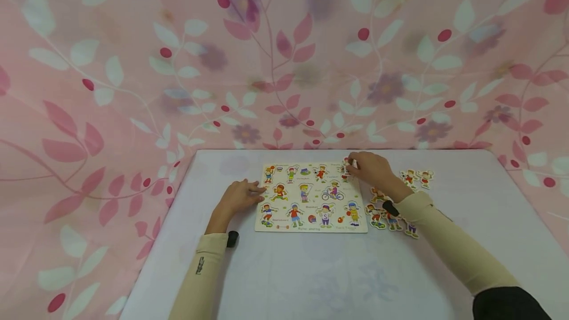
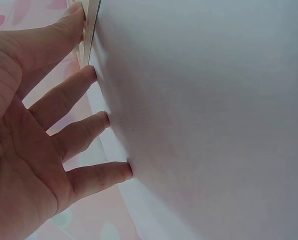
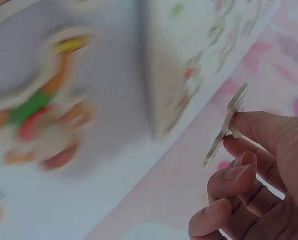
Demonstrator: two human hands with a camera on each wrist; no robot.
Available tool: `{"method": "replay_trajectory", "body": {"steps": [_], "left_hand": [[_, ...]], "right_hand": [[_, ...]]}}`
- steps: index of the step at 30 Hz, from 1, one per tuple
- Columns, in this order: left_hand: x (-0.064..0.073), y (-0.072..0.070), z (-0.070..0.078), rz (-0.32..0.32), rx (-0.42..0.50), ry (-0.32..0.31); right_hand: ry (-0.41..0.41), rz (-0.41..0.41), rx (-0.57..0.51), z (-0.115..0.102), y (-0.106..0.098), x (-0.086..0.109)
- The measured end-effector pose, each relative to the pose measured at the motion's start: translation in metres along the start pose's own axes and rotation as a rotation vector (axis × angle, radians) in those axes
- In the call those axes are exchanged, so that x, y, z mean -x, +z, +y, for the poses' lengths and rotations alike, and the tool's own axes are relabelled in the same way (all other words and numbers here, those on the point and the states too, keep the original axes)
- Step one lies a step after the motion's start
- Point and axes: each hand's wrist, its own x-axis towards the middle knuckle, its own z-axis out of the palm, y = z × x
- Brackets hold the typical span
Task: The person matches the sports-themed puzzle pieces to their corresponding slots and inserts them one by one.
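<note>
Wooden piece (image 3: pixel 222 132), pinched by right grip (image 1: pixel 372 167), slants lengthwise, wrist view; left grip (image 1: pixel 239 195) spread.

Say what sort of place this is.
Probably an indoor tabletop play or filming corner: a white-covered table, a floral backdrop behind it, and a puzzle board with loose pieces beside it.

Puzzle board (image 1: pixel 259 224) lies on table (image 1: pixel 275 275), L hand (image 1: pixel 240 195) at its L edge, R hand (image 1: pixel 371 166) w/ held pc (image 3: pixel 223 130) at far R corner; loose pcs (image 1: pixel 377 216) R of board (a pair (image 1: pixel 409 179) farther back); curtain (image 1: pixel 275 38) behind table.
</note>
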Motion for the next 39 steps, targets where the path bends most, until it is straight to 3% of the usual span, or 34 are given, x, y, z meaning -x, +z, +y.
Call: {"method": "replay_trajectory", "body": {"steps": [11, 16, 33, 39], "left_hand": [[-0.001, -0.001, -0.001, 0.008, 0.002, -0.003], [-0.001, 0.0, 0.0, 0.003, 0.011, 0.007], [-0.002, 0.002, -0.002, 0.008, 0.033, -0.005], [-0.003, 0.003, -0.004, 0.014, 0.015, 0.014]], "right_hand": [[-0.121, 0.018, 0.065, -0.055, 0.012, -0.032], [-0.128, -0.007, 0.078, -0.073, 0.021, -0.041], [-0.114, -0.077, 0.049, -0.098, 0.05, -0.077], [-0.112, -0.11, 0.05, -0.107, 0.061, -0.081]]}}
